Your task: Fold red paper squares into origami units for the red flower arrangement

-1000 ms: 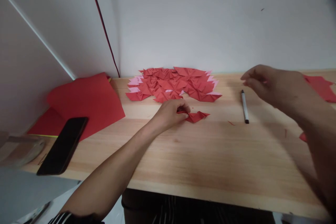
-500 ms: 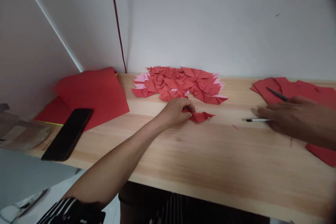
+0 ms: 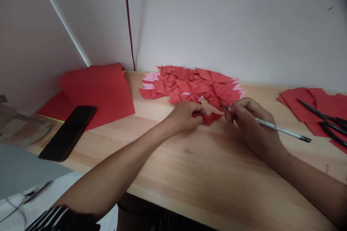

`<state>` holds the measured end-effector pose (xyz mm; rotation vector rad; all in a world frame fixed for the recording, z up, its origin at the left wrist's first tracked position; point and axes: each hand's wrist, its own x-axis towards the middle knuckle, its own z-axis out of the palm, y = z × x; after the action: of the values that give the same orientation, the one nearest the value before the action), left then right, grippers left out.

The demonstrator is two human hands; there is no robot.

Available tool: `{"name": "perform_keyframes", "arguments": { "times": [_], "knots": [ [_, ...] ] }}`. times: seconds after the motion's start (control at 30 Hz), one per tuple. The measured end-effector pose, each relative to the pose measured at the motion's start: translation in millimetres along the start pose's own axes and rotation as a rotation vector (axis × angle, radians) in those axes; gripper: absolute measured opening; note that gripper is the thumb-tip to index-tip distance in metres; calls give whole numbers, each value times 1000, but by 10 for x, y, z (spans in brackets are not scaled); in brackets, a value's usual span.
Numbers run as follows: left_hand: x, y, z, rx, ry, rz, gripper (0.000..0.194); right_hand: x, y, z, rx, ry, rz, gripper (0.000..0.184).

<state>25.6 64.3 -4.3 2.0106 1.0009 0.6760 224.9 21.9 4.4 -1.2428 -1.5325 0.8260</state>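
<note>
My left hand (image 3: 188, 117) is closed on a folded red paper piece (image 3: 211, 118) near the middle of the table, hiding its left end. In my right hand (image 3: 253, 122) is a slim pale pen (image 3: 283, 130), pinched between thumb and fingers. Its dark thin tip points left, close above the right end of the folded paper; whether it touches the paper I cannot tell. Just behind both hands, a pile of folded red and pink paper pieces (image 3: 189, 83) lies against the wall.
Black scissors (image 3: 322, 117) rest on red paper pieces (image 3: 300, 110) at the right. On the left, a black phone (image 3: 69, 133) overlaps large red sheets (image 3: 100, 94). A clear plastic object (image 3: 29, 130) stands at the table's left edge. A dark red cable (image 3: 128, 21) runs down the wall.
My right hand has picked up the pen from beside the scissors and brought it left to the folded paper. My left hand keeps its hold. The view has shifted slightly.
</note>
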Motion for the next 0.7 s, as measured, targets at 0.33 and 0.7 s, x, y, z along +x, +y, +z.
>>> {"name": "perform_keyframes", "arguments": {
  "times": [0.33,0.7],
  "knots": [
    [-11,48,-7,2,-37,-72,23,-108,42,-51,-290,-142,-51,8],
    [4,58,-5,20,-50,-47,25,-92,43,-3,-475,-116,-81,8]
  ]
}}
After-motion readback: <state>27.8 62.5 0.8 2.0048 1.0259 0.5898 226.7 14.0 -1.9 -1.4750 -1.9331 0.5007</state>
